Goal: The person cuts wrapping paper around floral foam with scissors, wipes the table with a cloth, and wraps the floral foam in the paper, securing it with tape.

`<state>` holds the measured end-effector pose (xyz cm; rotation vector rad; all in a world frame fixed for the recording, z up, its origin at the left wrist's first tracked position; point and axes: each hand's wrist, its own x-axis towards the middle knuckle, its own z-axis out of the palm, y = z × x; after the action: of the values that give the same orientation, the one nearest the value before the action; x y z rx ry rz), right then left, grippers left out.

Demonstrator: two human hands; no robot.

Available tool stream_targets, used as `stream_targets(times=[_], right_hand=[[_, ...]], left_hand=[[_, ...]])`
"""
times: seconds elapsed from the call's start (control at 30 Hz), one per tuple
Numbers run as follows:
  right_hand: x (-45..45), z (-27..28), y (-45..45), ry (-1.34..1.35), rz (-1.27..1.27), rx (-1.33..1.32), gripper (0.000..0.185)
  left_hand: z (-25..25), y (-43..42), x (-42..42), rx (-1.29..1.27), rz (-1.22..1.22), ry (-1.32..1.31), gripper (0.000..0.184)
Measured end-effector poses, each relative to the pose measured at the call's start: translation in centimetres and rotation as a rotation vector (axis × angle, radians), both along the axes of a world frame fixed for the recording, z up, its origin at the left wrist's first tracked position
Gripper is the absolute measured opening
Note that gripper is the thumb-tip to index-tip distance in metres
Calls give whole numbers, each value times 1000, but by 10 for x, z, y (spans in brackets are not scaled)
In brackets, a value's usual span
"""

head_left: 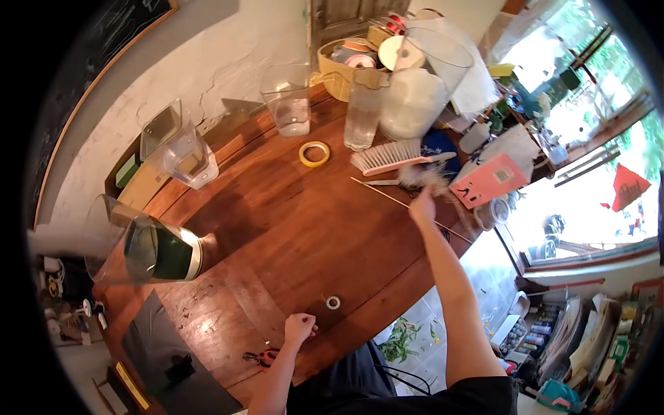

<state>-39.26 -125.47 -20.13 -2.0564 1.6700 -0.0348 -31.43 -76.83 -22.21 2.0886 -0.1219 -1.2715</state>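
My right hand [422, 206] reaches to the right side of the wooden table [277, 221], its fingers closed around something blurred and wispy. A thin stick [380, 191] lies beside it, passing near the hand. Just beyond is a pink brush [391, 158] with pale bristles. My left hand [300, 328] rests near the front edge with its fingers curled; whatever it may hold is too small to name. Red-handled scissors [261, 357] lie to its left, partly by the forearm. A small tape roll [333, 302] sits to its upper right.
Glass vases [287, 104] stand along the back and left, with a dark green-filled one [173, 252] at left. A yellow tape roll [314, 154], a pink box [490, 181] and a basket [335, 76] are farther back. Cut leaves [401, 340] lie on the floor.
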Motion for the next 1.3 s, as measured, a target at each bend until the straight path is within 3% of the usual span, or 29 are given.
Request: stream_targets(times=[0.07, 0.13, 0.17, 0.23, 0.27, 0.3, 0.33, 0.37, 0.4, 0.43, 0.47, 0.5, 0.53, 0.57, 0.6, 0.67, 0.77, 0.87, 0.9, 1.03, 1.13, 1.23, 1.27, 1.3], right_hand=[[-9, -26, -39, -508, -22, -422, 81], [9, 11, -28, -444, -242, -452, 80], [15, 21, -19, -470, -214, -407, 74], [17, -4, -21, -183, 104, -356, 57], [10, -47, -42, -148, 423, -697, 34], [15, -29, -35, 121, 613, -718, 19], [25, -7, -25, 128, 552, -504, 20], [36, 4, -18, -79, 505, -404, 23], [26, -10, -42, -18, 719, -355, 25], [8, -54, -86, 144, 829, -524, 29], [11, -59, -103, 424, 861, -489, 48], [-9, -67, -123, 260, 1076, -554, 68], [4, -57, -114, 307, 1053, -397, 76], [13, -18, -79, 382, 993, -276, 84], [14, -18, -77, 320, 930, -154, 94], [19, -16, -74, 141, 1026, -35, 91], [23, -36, -86, -130, 785, 360, 72], [29, 1, -15, -314, 475, 734, 48], [26, 22, 15, -375, 539, 791, 34], [6, 63, 149, -601, 572, 917, 33], [-23, 69, 267, -783, 519, 953, 34], [-53, 105, 423, -750, 567, 879, 28], [-65, 109, 469, -677, 453, 915, 24], [-78, 92, 492, -649, 473, 1009, 35]], left_hand=[[-5, 14, -8, -51, -64, -180, 18], [-29, 33, -14, -65, -93, -337, 19], [-16, 38, -15, -57, -58, -249, 22], [24, 45, -13, -46, 52, -80, 27], [25, 59, -16, -82, 110, -39, 29], [27, 80, -24, -108, 197, -12, 32], [42, 103, -34, -123, 304, 3, 34], [58, 124, -40, -141, 367, 8, 38], [68, 147, -44, -105, 319, -74, 34], [64, 178, -51, -50, 330, -149, 32], [66, 206, -59, 5, 374, -202, 31], [69, 232, -65, 96, 422, -241, 32], [51, 264, -85, 50, 620, -236, 30], [58, 282, -93, 104, 770, -226, 28], [33, 322, -111, 197, 889, -155, 28], [30, 370, -136, 208, 1198, -85, 26], [0, 438, -167, 198, 1571, -8, 33], [-29, 481, -178, 53, 1792, -9, 46], [-34, 490, -171, -21, 1827, -17, 51], [-46, 525, -128, -212, 1884, -28, 61], [-41, 544, -104, -223, 1852, 10, 57], [-49, 567, -96, -197, 1732, 23, 50], [-59, 577, -97, -230, 1678, 14, 46], [-57, 582, -92, -241, 1673, 9, 41]])
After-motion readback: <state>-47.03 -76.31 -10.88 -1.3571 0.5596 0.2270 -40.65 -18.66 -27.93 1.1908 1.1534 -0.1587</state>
